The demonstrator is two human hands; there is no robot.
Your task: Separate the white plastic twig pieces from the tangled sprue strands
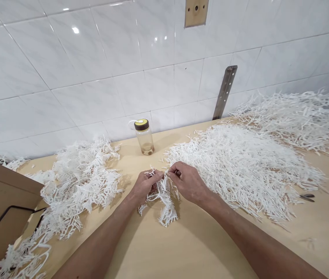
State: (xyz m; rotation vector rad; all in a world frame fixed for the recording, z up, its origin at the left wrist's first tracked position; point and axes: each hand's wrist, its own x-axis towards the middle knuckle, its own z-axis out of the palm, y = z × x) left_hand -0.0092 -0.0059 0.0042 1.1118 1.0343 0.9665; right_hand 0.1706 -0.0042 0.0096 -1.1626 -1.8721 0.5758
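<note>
Near the middle of the table, my left hand [146, 186] is closed around a bunch of white branching plastic strands [167, 211], which dangle below it toward the tabletop. Close beside it, my right hand [188, 181] pinches at the top of the same bunch with thumb and forefinger; the exact piece between those fingertips is too small to make out. To the right of my hands spreads a large heap of loose short white pieces [243, 166]. Left of them lies a pile of tangled white branching strands [85, 174].
A clear bottle [144, 141] with a dark and yellow lid stands behind my hands. Small dark snips [307, 197] lie at the right. More long white strands [301, 116] fill the back right corner. A metal bracket [225, 93] leans on the tiled wall; a brown box [4, 209] sits left.
</note>
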